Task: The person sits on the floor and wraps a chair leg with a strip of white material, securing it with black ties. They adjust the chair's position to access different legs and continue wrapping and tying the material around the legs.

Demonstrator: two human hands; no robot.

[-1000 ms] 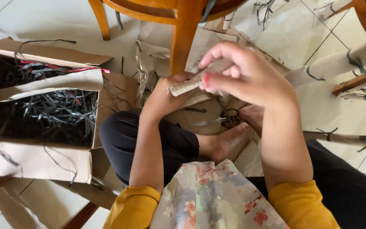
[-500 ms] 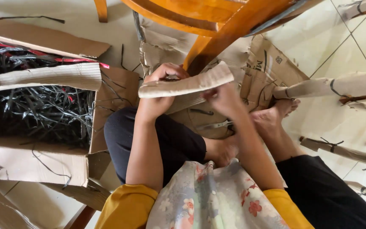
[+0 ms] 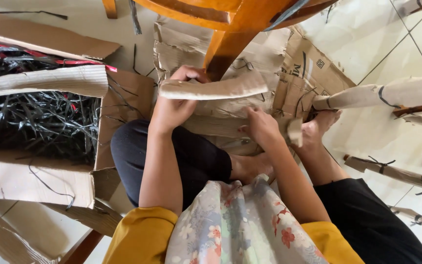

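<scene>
Under the wooden chair leg [image 3: 223, 46], I am watching the left hand [image 3: 172, 110] gripping the curved brown cardboard strip [image 3: 216, 89] at one end only while the right hand [image 3: 260, 127] is pressing, fingers spread, on the flattened cardboard [image 3: 211, 124], so the strip is risking sagging or slipping.

An open box [image 3: 40, 142] of strips [image 3: 35, 122] lies left of the legs, flattened cardboard [image 3: 250, 63] ahead under the chair [image 3: 225, 29].
</scene>
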